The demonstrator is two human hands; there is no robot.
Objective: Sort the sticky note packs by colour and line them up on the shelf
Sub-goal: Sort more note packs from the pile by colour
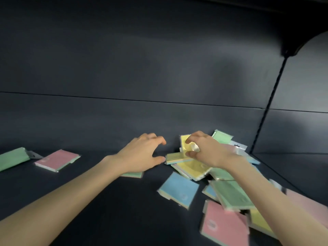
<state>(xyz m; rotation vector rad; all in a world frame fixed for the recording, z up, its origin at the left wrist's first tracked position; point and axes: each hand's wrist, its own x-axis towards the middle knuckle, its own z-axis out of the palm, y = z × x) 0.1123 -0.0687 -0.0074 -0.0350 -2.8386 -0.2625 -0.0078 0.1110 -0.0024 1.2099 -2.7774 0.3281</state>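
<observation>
Dark shelf with a jumbled pile of yellow, green, blue and pink sticky note packs at right; the right hand pinches a yellow pack between thumb and fingers, tilted up at the far side of the pile. The left hand hovers just left of the pile, fingers curved and spread wide, holding nothing, its thumb tip just beside a second yellow pack lying flat. Well apart at left, a pink pack and a green pack lie side by side.
</observation>
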